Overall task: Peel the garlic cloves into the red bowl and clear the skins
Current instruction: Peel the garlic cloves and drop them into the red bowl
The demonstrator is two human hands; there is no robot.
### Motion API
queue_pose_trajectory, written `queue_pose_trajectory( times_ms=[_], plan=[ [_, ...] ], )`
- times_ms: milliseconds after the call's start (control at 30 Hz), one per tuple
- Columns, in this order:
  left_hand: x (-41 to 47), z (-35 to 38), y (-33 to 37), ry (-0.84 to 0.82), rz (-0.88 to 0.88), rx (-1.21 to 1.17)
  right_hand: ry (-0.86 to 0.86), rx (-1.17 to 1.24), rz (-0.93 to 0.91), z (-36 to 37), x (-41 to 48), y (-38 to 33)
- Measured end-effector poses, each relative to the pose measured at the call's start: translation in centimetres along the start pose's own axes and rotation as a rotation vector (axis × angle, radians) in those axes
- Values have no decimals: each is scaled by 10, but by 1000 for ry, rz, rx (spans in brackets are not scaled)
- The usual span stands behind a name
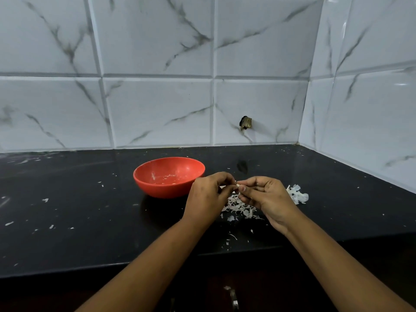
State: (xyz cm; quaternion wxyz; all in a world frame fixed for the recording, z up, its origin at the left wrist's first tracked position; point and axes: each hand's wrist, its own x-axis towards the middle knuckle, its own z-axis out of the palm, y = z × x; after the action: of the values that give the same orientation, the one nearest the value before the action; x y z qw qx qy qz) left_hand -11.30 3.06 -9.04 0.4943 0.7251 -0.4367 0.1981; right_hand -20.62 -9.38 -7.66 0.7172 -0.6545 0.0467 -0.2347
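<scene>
Pinching clove (237, 184) — between left hand (208, 197), right hand (267, 195)

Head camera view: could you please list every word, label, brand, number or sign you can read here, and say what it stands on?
None: no readable text shows anywhere.
The red bowl, the marble-look wall tiles, the black countertop and the small fitting on the wall bear no print.
The left hand and right hand, pinching a garlic clove, show none either.

One red bowl (157, 190), one garlic clove (237, 184), two hands (207, 194) (269, 197) and two heaps of garlic skins (240, 208) (297, 194) share one black countertop (67, 210).
</scene>
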Motion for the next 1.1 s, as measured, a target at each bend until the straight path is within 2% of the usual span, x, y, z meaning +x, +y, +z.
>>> queue_pose_trajectory(
  times_ms=[200,367,567,733,933,1100],
  plan=[
    [-1,-2,3,-82,117,158,-15,-25,15,-2,0,2],
    [0,-2,3,-186,98,235,-21,-35,16,-3,1,2],
    [-3,0,12,-223,41,356,8,-18,12,-3,4,5],
    [-4,-1,16,-258,72,424,61,39,26,-3,4,4],
    [-4,0,17,-230,70,441,175,95,10,-4,3,1],
    [-4,-3,7,-64,59,378,222,57,8,-5,3,1]
  ],
)
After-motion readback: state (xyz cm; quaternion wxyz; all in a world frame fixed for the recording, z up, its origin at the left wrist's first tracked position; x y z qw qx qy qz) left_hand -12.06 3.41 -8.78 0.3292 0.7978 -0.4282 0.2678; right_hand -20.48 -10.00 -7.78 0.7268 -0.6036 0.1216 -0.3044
